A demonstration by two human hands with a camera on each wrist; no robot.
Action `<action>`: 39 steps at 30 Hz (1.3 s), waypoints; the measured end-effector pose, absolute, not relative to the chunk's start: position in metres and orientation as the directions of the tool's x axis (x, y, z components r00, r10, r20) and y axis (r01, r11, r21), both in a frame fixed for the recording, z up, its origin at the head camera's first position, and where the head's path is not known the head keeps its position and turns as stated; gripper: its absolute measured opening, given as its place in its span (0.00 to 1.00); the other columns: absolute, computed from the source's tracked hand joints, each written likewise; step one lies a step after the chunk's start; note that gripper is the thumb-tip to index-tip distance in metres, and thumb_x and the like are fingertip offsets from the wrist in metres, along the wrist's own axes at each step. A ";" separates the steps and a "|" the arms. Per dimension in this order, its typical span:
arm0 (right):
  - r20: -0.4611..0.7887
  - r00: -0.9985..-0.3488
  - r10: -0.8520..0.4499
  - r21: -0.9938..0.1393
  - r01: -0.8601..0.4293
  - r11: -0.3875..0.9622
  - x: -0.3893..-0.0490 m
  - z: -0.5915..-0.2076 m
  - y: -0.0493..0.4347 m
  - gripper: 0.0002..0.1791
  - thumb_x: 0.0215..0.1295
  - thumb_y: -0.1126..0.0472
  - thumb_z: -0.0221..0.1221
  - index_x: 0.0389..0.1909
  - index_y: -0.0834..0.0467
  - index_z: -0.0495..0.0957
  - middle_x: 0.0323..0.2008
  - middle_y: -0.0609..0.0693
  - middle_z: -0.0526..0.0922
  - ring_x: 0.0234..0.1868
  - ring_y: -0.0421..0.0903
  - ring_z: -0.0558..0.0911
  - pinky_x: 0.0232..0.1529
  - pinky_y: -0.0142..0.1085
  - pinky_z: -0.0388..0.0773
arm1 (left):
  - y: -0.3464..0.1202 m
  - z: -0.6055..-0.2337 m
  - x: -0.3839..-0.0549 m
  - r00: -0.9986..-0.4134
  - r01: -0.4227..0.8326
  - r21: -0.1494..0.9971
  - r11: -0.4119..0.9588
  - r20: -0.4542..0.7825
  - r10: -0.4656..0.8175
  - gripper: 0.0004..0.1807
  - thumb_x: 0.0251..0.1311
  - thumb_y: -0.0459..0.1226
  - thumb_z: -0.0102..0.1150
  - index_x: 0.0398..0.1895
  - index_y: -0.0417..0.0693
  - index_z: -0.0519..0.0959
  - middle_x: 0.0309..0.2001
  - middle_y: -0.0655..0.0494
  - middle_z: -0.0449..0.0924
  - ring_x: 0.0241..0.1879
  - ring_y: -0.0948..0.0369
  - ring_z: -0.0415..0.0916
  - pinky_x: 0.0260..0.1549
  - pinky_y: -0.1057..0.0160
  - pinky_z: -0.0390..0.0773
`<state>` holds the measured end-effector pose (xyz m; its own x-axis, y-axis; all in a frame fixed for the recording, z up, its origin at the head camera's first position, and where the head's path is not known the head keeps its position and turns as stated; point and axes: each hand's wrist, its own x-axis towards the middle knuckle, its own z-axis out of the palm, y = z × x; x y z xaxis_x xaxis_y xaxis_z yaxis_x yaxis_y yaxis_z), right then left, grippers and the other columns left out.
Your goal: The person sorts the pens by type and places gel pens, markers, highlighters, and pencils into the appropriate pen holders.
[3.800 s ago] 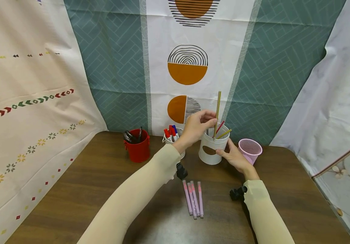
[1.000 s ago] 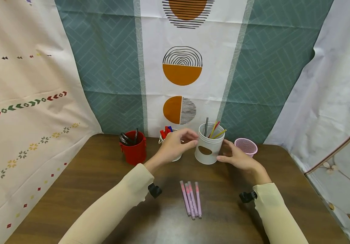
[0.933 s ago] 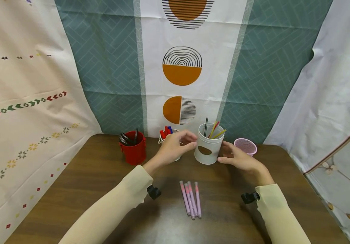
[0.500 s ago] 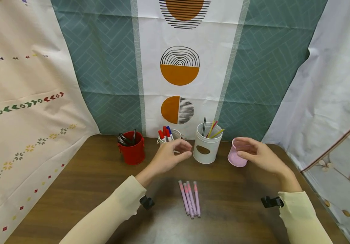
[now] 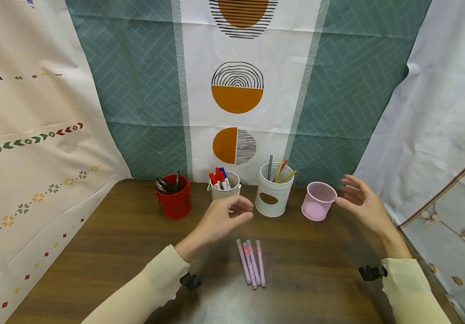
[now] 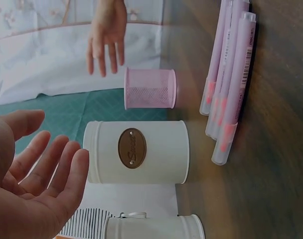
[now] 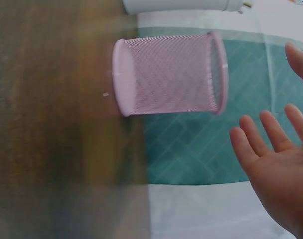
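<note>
My left hand (image 5: 224, 220) hovers in front of the white canister (image 5: 273, 198), fingers loosely bent and holding nothing. In the left wrist view, its brown oval label (image 6: 132, 148) faces the palm side. Thin pencil-like sticks (image 5: 282, 173) in yellow, red and dark colours stand in that canister. To the right of the pink mesh cup (image 5: 315, 210), my right hand (image 5: 366, 209) is raised with fingers spread and relaxed. The right wrist view shows a gap between its fingertips and the upright cup. Several lilac pens (image 5: 251, 265) with clear caps lie side by side on the table.
Left of the canister stands a small white bucket (image 5: 221, 194) with red and blue markers (image 5: 220, 178). Farther left is a red bucket (image 5: 177, 204) of black pens (image 5: 165, 185). A patterned cloth (image 5: 236, 112) hangs behind the brown table (image 5: 127, 234).
My left hand let go of a long yellow stick in the canister and drew back down-left. My right hand left the canister, passed the pink cup's rim and moved to its right.
</note>
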<state>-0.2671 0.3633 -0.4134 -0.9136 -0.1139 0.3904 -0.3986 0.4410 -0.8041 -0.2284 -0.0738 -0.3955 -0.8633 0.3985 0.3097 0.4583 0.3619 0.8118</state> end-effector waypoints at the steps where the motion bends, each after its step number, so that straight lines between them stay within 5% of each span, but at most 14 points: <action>1: 0.384 -0.917 -0.112 -0.810 -0.392 0.435 -0.268 -0.417 0.365 0.45 0.71 0.66 0.69 0.83 0.55 0.57 0.72 0.48 0.71 0.66 0.33 0.76 0.59 0.20 0.75 | -0.074 -0.396 -0.228 -0.863 0.456 0.817 0.354 0.308 0.400 0.12 0.68 0.39 0.71 0.52 0.48 0.86 0.45 0.63 0.89 0.47 0.62 0.85 0.55 0.53 0.85; 9: 0.277 -0.953 -0.124 -0.864 -0.303 0.401 -0.279 -0.441 0.368 0.54 0.70 0.66 0.69 0.85 0.61 0.42 0.77 0.70 0.60 0.72 0.46 0.72 0.62 0.20 0.73 | -0.079 -0.404 -0.225 -0.871 0.436 0.836 0.334 0.298 0.390 0.10 0.69 0.39 0.71 0.51 0.51 0.86 0.44 0.63 0.89 0.47 0.63 0.85 0.57 0.53 0.85; 17: 0.196 -0.965 -0.174 -0.901 -0.247 0.355 -0.290 -0.459 0.367 0.55 0.71 0.66 0.68 0.84 0.66 0.39 0.79 0.73 0.55 0.76 0.60 0.67 0.60 0.19 0.74 | -0.083 -0.408 -0.221 -0.881 0.421 0.838 0.349 0.285 0.378 0.12 0.69 0.39 0.70 0.53 0.49 0.86 0.47 0.60 0.89 0.48 0.62 0.86 0.56 0.54 0.85; 27: 0.187 -0.960 -0.207 -0.924 -0.244 0.296 -0.300 -0.472 0.361 0.50 0.71 0.68 0.68 0.82 0.69 0.44 0.76 0.74 0.58 0.61 0.28 0.75 0.55 0.20 0.77 | -0.085 -0.417 -0.220 -0.890 0.401 0.840 0.366 0.263 0.372 0.11 0.70 0.40 0.70 0.52 0.50 0.86 0.47 0.60 0.89 0.47 0.62 0.86 0.55 0.54 0.85; 39: 0.187 -0.963 -0.193 -0.915 -0.242 0.322 -0.303 -0.470 0.352 0.47 0.70 0.68 0.68 0.81 0.69 0.50 0.72 0.74 0.66 0.56 0.27 0.78 0.53 0.21 0.78 | -0.087 -0.433 -0.218 -0.892 0.374 0.813 0.447 0.182 0.415 0.12 0.70 0.39 0.69 0.53 0.49 0.85 0.48 0.56 0.90 0.47 0.62 0.85 0.51 0.61 0.85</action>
